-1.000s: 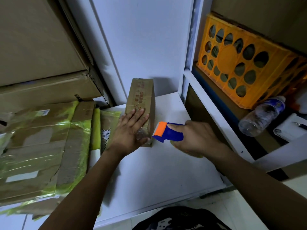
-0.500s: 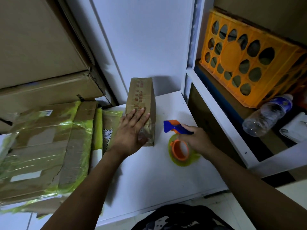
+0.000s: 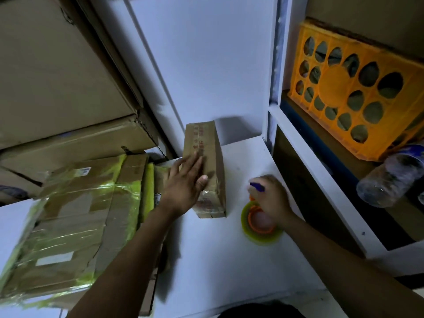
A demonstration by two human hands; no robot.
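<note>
A small brown cardboard box (image 3: 212, 152), sealed with clear tape, stands on the white table (image 3: 218, 260). My left hand (image 3: 183, 187) lies flat on its left side with straight fingers, thumb on the top face. To the right, a tape dispenser (image 3: 260, 223) with a blue handle, orange hub and yellowish tape roll lies on the table. My right hand (image 3: 270, 196) covers its handle, fingers curled round it.
Taped cardboard parcels (image 3: 75, 221) lie at the left, with large cartons (image 3: 52, 76) stacked above them. A white shelf frame (image 3: 305, 157) at the right holds an orange crate (image 3: 353, 88) and a plastic bottle (image 3: 390, 177). A white wall panel stands behind the box.
My right hand has lowered the tape dispenser from beside the box's end down onto the table, to the right. My left hand has stayed on the box.
</note>
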